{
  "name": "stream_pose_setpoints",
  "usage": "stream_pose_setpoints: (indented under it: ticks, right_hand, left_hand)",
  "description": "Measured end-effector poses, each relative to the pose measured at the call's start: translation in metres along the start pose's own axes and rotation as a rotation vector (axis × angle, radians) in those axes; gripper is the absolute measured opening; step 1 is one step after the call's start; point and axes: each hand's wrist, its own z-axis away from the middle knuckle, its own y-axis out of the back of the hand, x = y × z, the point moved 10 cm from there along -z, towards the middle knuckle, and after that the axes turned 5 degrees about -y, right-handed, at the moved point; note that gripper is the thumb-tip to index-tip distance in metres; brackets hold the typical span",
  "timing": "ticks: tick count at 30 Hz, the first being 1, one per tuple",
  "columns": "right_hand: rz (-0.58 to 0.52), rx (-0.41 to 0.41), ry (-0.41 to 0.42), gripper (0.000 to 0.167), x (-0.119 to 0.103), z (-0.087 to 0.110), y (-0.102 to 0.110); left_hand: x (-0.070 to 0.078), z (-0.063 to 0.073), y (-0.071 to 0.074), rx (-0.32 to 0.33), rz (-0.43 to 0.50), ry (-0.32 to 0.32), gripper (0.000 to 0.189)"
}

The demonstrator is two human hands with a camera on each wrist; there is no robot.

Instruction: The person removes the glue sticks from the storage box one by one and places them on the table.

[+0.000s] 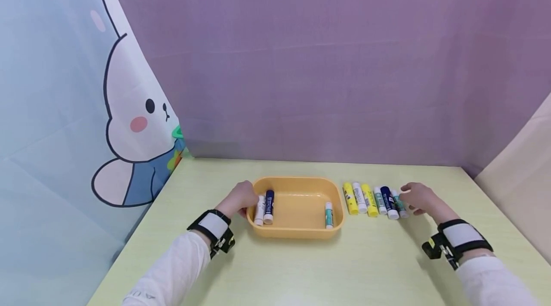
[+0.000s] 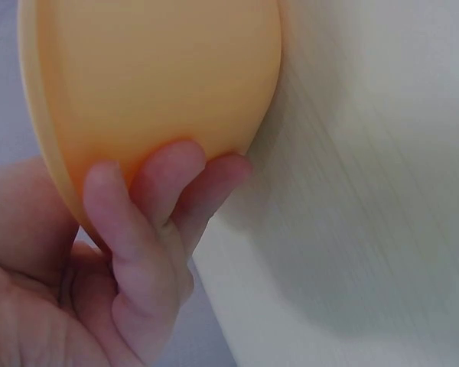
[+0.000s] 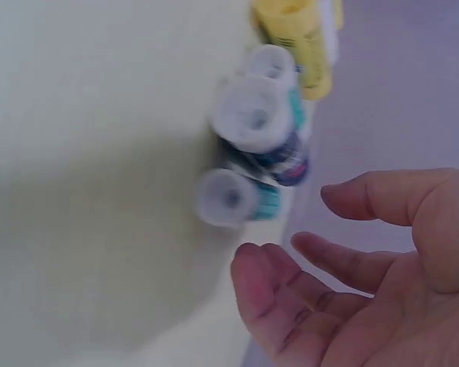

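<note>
With thumb over the rim and fingers against the outer wall, my left hand (image 1: 242, 197) grips the left end of an orange-yellow plastic tray (image 2: 161, 76). Inside the tray, a white glue stick (image 1: 259, 210) and a navy glue stick (image 1: 269, 206) lie side by side at the left, and a teal-and-white glue stick (image 1: 329, 215) lies at the right. My right hand (image 1: 421, 197) hovers beside the rightmost teal glue stick (image 3: 228, 199) of a row on the table. Its fingers are spread and relaxed, with nothing between them.
The row right of the tray also has a yellow glue stick (image 1: 350, 198), a white one (image 1: 359, 198), another yellow one (image 1: 369, 200), a small teal-and-white one (image 1: 380, 201) and a navy one (image 1: 389, 203). A purple cloth (image 1: 327, 67) hangs behind the pale table (image 1: 301, 272).
</note>
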Motion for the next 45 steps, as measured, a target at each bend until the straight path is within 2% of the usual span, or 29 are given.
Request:
stream_pose_setpoints:
  ticks: [8, 17, 24, 32, 37, 41, 45]
  right_hand:
    - [0.102, 0.019, 0.072, 0.063, -0.038, 0.014, 0.027]
    - [0.267, 0.144, 0.216, 0.077, -0.110, 0.043, 0.051]
    - [0.252, 0.190, 0.278, 0.086, -0.156, 0.070, 0.056]
    - [0.182, 0.228, 0.336, 0.105, -0.196, 0.085, 0.048]
    - [0.136, 0.248, 0.371, 0.108, -0.219, 0.090, 0.037]
    - [0.099, 0.255, 0.412, 0.109, -0.238, 0.092, 0.020]
    - [0.108, 0.236, 0.448, 0.110, -0.258, 0.094, -0.007]
  left_hand:
    - [0.004, 0.003, 0.002, 0.012, -0.007, -0.016, 0.014]
    - [0.004, 0.004, 0.000, 0.008, 0.006, -0.018, 0.017]
    - [0.003, 0.002, -0.001, 0.000, 0.013, -0.019, 0.018]
    - [-0.002, -0.002, -0.003, -0.007, 0.006, 0.009, 0.022]
    - [-0.001, 0.000, -0.002, -0.009, 0.000, 0.010, 0.022]
    - [0.002, 0.002, 0.000, -0.002, -0.011, -0.001, 0.019]
    - [0.004, 0.004, 0.002, 0.003, -0.021, -0.015, 0.017]
